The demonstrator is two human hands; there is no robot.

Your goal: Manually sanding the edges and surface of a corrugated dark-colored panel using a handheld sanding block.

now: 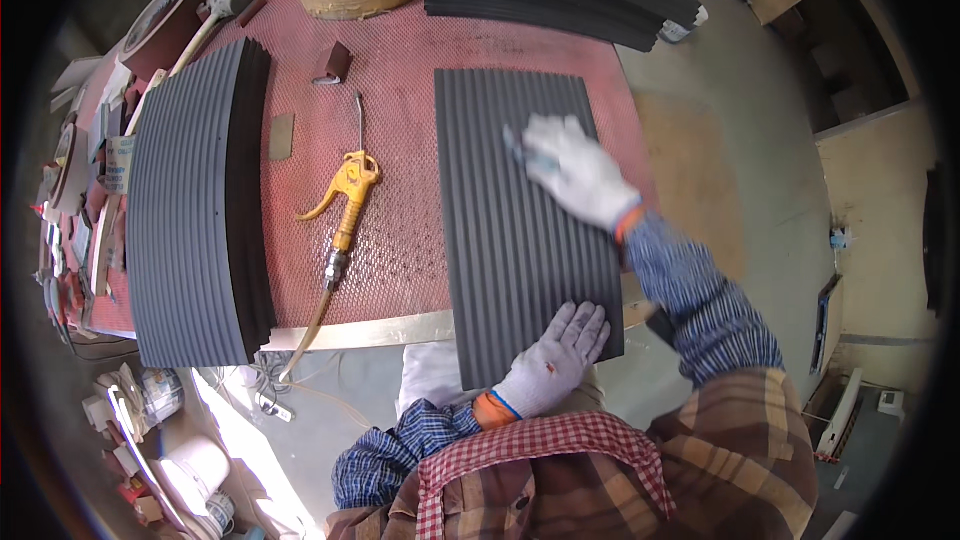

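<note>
Grey ribbed panel [510, 230], gloved left hand [552, 368] flat on it, right hand [582, 175] blurred, cannot tell its grip

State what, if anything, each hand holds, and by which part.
Left hand: nothing, lying on the ridged panel at its near end. Right hand: too blurred to tell.

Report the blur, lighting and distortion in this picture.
Head view: the right hand is smeared, likely by motion, while the left hand looks sharper; head view: a sunlit floor strip at lower left is nearly washed out; head view: the fisheye lens bows the left stack of dark ribbed sheets, and the corners fall to black.
</note>
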